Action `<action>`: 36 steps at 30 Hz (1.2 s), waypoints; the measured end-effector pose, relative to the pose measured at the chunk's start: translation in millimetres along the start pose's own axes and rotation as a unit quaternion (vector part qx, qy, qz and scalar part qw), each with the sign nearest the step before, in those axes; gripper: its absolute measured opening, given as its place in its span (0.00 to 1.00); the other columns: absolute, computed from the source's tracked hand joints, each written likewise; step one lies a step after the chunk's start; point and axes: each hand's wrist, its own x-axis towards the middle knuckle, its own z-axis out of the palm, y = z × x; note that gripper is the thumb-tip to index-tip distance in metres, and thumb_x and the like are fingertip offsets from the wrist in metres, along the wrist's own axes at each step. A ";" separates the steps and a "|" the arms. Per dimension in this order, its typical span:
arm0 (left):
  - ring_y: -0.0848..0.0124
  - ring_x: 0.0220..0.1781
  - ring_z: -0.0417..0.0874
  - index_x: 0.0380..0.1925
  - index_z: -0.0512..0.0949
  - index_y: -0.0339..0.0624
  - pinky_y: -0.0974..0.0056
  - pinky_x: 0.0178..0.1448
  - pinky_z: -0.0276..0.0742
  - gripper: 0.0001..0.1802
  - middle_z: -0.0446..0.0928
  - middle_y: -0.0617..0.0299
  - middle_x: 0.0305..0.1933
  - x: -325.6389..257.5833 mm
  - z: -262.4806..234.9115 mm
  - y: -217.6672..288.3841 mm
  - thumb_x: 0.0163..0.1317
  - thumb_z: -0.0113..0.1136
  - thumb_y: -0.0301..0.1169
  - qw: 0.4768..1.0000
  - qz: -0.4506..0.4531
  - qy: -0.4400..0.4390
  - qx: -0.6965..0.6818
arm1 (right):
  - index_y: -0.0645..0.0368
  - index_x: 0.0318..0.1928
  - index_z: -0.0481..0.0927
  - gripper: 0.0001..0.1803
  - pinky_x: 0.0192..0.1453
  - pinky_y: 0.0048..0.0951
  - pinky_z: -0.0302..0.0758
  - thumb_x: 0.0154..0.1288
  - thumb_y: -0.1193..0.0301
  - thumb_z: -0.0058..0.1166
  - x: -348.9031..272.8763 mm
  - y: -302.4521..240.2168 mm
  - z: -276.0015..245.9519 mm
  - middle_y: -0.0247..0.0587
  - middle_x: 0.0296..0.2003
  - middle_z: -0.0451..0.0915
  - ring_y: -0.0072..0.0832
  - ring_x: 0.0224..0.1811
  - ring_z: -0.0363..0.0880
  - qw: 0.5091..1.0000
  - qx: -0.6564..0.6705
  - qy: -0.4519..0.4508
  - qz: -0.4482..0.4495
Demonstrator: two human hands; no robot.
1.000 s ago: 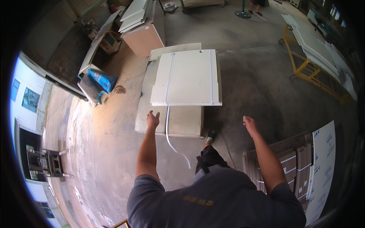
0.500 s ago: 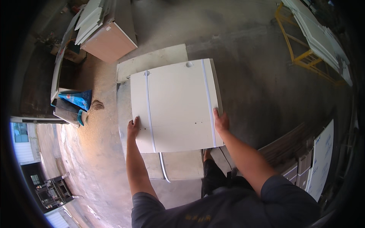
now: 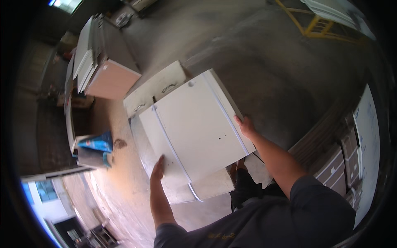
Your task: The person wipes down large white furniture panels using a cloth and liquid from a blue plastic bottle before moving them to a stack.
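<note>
A strapped stack of white panels (image 3: 194,124) lies tilted before me, its far edge turned to the right. Two pale straps cross it, a left strap (image 3: 169,144) and a right strap (image 3: 225,107). Small dark holes show near its close side. My left hand (image 3: 157,168) is at its left edge, fingers close together along the side. My right hand (image 3: 247,126) grips the right edge, thumb on top, other fingers hidden beneath. Under and beyond the stack shows another pale board (image 3: 159,82) with two small loops at its side. More pale board and a strap end show below the near edge.
Leaning panels (image 3: 113,80) stand at the far left. A blue bag (image 3: 97,142) lies near sawdust on the left. A yellow frame (image 3: 316,29) carries white panels at the far right. Strapped brown boards (image 3: 335,173) and a white sheet (image 3: 368,153) are at the right.
The stack appears turned clockwise, its near left corner lower in view. My left hand is closer to me and lower along the left edge; the right hand still grips its side. The view has swung too.
</note>
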 end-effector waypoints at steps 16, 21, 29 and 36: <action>0.51 0.73 0.73 0.76 0.65 0.39 0.45 0.75 0.71 0.39 0.72 0.49 0.74 -215.6 336.8 -113.7 0.78 0.50 0.56 0.959 -0.102 -0.251 0.079 | 0.69 0.57 0.85 0.42 0.57 0.37 0.78 0.64 0.39 0.68 -405.9 193.5 -334.0 0.49 0.48 0.88 0.34 0.50 0.85 0.936 0.093 0.239 0.242; 0.49 0.68 0.78 0.73 0.66 0.35 0.43 0.69 0.77 0.37 0.76 0.48 0.69 -281.0 518.4 -135.4 0.74 0.59 0.50 0.897 -0.099 -0.412 0.124 | 0.71 0.54 0.86 0.42 0.52 0.38 0.79 0.65 0.38 0.65 -541.0 336.2 -395.9 0.48 0.43 0.88 0.32 0.46 0.85 0.859 0.240 0.387 0.235; 0.55 0.59 0.85 0.64 0.73 0.30 0.51 0.62 0.83 0.33 0.81 0.49 0.61 -433.0 810.5 -306.8 0.73 0.65 0.47 0.826 -0.089 -0.468 0.301 | 0.72 0.52 0.87 0.42 0.48 0.33 0.78 0.67 0.38 0.65 -767.3 496.1 -552.4 0.41 0.40 0.88 0.26 0.43 0.83 0.734 0.360 0.508 0.271; 0.56 0.63 0.82 0.66 0.72 0.29 0.50 0.66 0.80 0.37 0.79 0.47 0.64 -540.8 952.9 -408.1 0.73 0.64 0.51 0.792 -0.092 -0.483 0.361 | 0.71 0.55 0.85 0.43 0.55 0.34 0.76 0.67 0.36 0.64 -849.2 610.6 -654.7 0.42 0.44 0.86 0.27 0.49 0.81 0.717 0.325 0.565 0.245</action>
